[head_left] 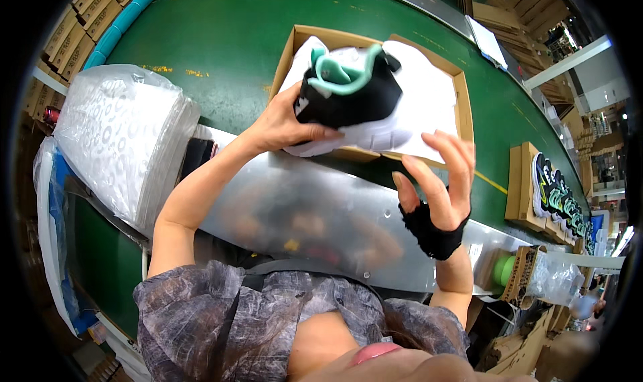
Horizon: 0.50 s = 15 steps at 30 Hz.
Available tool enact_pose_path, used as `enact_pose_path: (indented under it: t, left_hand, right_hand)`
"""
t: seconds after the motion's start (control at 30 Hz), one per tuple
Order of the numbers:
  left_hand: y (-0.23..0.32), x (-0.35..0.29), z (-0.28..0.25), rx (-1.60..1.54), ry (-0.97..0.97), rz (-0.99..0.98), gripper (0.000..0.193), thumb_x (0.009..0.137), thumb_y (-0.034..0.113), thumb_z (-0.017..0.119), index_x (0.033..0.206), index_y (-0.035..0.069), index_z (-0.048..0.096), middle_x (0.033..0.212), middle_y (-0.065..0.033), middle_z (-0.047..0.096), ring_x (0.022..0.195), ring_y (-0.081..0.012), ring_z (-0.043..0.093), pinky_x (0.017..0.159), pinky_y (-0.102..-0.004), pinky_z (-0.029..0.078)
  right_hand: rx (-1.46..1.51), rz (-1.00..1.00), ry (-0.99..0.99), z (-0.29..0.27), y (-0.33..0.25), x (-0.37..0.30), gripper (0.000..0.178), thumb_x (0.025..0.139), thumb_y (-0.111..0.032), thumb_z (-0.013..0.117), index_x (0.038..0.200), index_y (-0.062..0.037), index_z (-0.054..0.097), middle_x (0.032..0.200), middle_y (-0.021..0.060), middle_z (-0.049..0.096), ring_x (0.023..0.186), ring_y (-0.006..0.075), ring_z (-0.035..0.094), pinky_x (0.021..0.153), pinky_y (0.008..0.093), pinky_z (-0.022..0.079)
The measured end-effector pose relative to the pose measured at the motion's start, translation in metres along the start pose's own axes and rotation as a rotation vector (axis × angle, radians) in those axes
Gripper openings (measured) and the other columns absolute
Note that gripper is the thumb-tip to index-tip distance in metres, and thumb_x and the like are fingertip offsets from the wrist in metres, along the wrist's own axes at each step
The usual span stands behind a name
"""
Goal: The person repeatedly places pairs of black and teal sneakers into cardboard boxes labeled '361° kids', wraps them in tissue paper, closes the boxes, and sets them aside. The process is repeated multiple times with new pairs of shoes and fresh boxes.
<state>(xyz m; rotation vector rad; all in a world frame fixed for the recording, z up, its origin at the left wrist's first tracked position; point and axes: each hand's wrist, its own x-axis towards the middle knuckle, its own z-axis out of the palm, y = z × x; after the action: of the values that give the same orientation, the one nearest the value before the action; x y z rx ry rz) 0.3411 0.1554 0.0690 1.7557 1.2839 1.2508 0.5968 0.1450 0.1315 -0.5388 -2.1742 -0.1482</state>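
Note:
A black sneaker with a mint green lining and a white sole tilts above an open cardboard shoe box. My left hand grips the shoe from its left side, thumb along the sole. White paper lines the box and spreads around the shoe. Just right of the sole, my right hand is raised near the box's front edge, fingers apart and holding nothing. A black wrap covers its wrist and palm. Whether anything lies beneath the shoe in the box is hidden.
A plastic-wrapped stack of white printed paper stands on the left. The green belt runs behind a metal ledge. At right, a box of several sneakers sits on the belt. Stacked boxes rise at far left.

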Motion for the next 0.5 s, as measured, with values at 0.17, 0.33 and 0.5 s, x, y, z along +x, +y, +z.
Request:
enact_pose_path:
  t: [0.17, 0.33, 0.5]
  left_hand:
    - [-0.046, 0.06, 0.032, -0.53, 0.203, -0.307, 0.06, 0.075, 0.044, 0.065, 0.106, -0.005, 0.052, 0.099, -0.0106, 0.059, 0.087, -0.0151, 0.056, 0.075, -0.0277, 0.046]
    - [-0.129, 0.08, 0.077, -0.546, 0.021, -0.961, 0.062, 0.083, 0.049, 0.051, 0.111, -0.005, 0.044, 0.097, -0.017, 0.057, 0.081, -0.0329, 0.058, 0.07, -0.0553, 0.046]
    - [-0.102, 0.076, 0.106, -0.692, -0.36, -1.003, 0.067, 0.086, 0.043, 0.049, 0.126, -0.007, 0.028, 0.124, -0.0284, 0.036, 0.107, -0.0385, 0.046, 0.084, -0.0487, 0.044]
  right_hand:
    - [0.282, 0.339, -0.199, 0.025, 0.009, -0.067, 0.03, 0.061, 0.001, 0.068, 0.089, -0.0034, 0.057, 0.105, 0.0155, 0.053, 0.097, 0.0318, 0.052, 0.083, 0.0362, 0.044]
    - [0.564, 0.698, -0.463, 0.056, 0.018, -0.138, 0.039, 0.069, -0.016, 0.07, 0.101, -0.0011, 0.054, 0.107, 0.0164, 0.053, 0.099, 0.0298, 0.053, 0.081, 0.0354, 0.045]
    - [1.392, 1.598, 0.115, 0.086, 0.07, -0.18, 0.056, 0.08, -0.031, 0.062, 0.125, -0.0071, 0.039, 0.122, 0.009, 0.047, 0.103, 0.0216, 0.051, 0.076, 0.0305, 0.047]
